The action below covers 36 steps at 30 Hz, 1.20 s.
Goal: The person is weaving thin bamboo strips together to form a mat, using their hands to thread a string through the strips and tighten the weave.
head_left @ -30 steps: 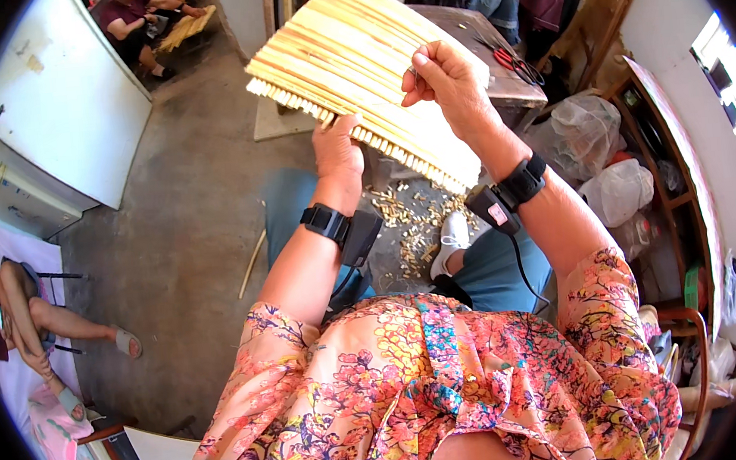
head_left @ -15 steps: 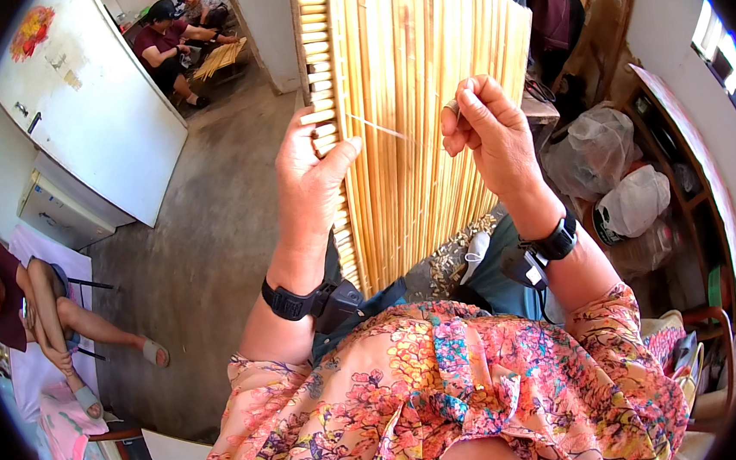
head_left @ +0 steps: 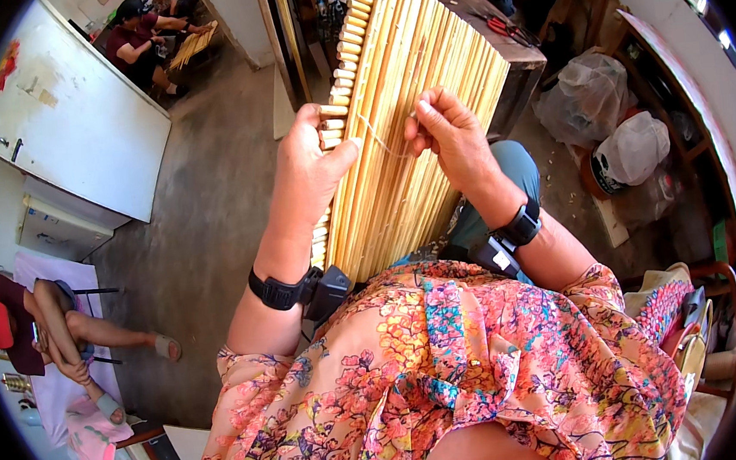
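Observation:
A panel of pale yellow, bamboo-like sticks point(head_left: 410, 45) laid side by side stands tilted in front of me, its cut stick ends showing along the left edge. My left hand point(head_left: 311, 161) grips that edge, thumb on the front face and fingers behind, partly hidden. A thin pale thread point(head_left: 374, 134) comes off the panel beside my left thumb and runs slack toward my right hand point(head_left: 451, 133). The right thumb and fingers are pinched together on the thread in front of the panel; its end at the fingertips is too small to make out clearly.
A dark wooden table point(head_left: 490, 26) with red-handled scissors point(head_left: 508, 30) stands beyond the panel. Plastic bags point(head_left: 634, 148) sit at right by shelves. At left, a person point(head_left: 56, 328) sits near a white door point(head_left: 74, 115); people work with sticks at the far left.
The panel has tilted, its top leaning right and its lower end shifting left. My right hand has moved left, closer to the left hand, and the thread has gone from taut to slack.

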### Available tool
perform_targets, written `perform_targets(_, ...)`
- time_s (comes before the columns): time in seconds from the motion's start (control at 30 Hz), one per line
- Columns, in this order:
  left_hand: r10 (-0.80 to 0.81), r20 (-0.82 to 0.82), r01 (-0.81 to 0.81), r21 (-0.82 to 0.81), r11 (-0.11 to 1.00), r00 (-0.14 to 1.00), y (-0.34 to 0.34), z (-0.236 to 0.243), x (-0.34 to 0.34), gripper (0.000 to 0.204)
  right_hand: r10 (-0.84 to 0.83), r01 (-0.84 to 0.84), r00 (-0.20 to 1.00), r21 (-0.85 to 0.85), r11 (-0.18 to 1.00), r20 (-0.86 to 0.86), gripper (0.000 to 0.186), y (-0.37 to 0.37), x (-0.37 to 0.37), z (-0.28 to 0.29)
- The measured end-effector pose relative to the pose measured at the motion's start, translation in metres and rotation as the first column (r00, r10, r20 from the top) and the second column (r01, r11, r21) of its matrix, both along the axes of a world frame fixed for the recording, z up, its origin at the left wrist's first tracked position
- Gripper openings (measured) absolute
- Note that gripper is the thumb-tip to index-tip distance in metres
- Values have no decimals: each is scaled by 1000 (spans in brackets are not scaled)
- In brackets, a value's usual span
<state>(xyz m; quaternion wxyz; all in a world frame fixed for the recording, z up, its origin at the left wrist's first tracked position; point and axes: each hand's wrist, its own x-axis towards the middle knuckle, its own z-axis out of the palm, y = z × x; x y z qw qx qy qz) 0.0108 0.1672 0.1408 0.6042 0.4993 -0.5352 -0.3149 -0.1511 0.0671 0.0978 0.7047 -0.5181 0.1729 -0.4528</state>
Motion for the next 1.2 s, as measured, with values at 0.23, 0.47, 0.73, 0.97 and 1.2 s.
perform_targets(0.23, 160, 274, -159, -24, 987, 949, -4, -3, 8, 33, -38, 65, 985, -155, 986, 169, 5, -6, -30, 16)
perform_targets(0.47, 185, 178, -195, 38, 980, 966, -5, -11, 19, 40, -114, 46, 990, -588, 807, -79, 8, 4, 6, 5)
perform_targets(0.73, 185, 22, -186, 137, 973, 983, 6, -5, 16, 29, -305, 135, 952, -905, 402, 6, 16, 8, 37, -5)
perform_targets(0.97, 233, 147, -239, 24, 971, 961, 5, 2, 9, 25, -279, 139, 960, -928, 346, 40, 18, 6, 44, -9)
perform_targets(1.2, 172, 98, -180, 79, 980, 980, 3, 6, 11, 27, -265, 142, 964, -886, 441, 23, 18, 2, 40, -4)
